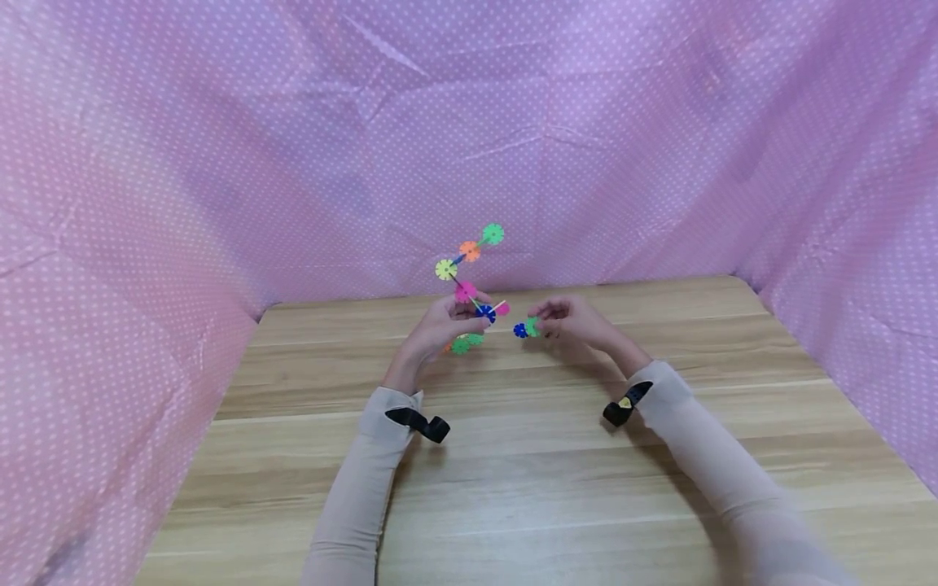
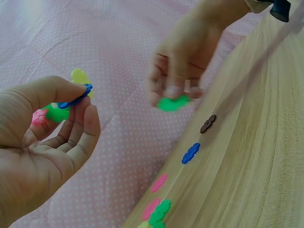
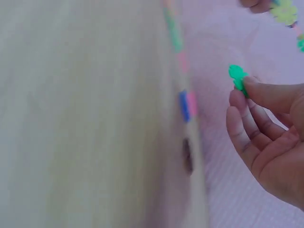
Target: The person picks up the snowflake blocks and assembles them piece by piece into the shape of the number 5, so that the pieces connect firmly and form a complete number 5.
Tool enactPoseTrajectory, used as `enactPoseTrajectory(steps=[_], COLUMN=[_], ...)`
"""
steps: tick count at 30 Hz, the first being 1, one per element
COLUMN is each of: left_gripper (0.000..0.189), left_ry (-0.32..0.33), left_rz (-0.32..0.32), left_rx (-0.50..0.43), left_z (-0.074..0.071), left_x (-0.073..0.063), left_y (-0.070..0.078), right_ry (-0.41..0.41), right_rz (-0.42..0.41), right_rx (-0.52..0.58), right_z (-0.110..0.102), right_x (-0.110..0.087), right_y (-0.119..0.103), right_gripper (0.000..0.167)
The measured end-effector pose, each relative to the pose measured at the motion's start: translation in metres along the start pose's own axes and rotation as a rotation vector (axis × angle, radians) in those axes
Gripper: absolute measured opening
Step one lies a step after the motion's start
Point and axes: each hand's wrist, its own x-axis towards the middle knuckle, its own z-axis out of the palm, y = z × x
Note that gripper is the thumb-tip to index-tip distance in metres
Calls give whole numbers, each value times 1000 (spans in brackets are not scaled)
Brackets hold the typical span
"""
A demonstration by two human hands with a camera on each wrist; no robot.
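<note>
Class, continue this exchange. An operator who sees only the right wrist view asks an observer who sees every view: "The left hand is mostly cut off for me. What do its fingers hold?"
Observer: The left hand pinches a blue disc in the linked chain.

Operator: I see only part of that chain. What colour is its topmost disc?

Observer: Green.

Operator: Is anything worn at the wrists?

Observer: Yes, a black strap at each sleeve cuff.
</note>
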Motion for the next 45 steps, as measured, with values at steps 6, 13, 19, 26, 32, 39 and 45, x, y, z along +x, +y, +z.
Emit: enactPoseTrajectory(steps=[6,13,19,26,32,39,45], left_gripper=[33,28,28,32,28,29,31], left_ry=[19,4,-5,-11,-10,-10,34], left_rz=[23,36,40,31,37,25,21], left_rx=[-21,-33,-39,-40,-42,-8,-24], left_z=[1,2,2,1,0,-1,-2], left_x=[-1,-1,-2,-1,0,-1,-1], left_y=[0,-2,-3,-3,-3,-2,-2], right_ry=[117,168,160,184,209,203,192], right_rz=[-71,-143,-160,-171,-173,-180,-188], right_rx=[213,364,406,424,424,426,412], right_z=[6,14,23,27,28,29,31], right_x=[11,12,11,12,15,17,19], right_y=[-28,-49,-49,-48,-48,-51,-53], right_gripper=[31,32,25,20,21,24,28])
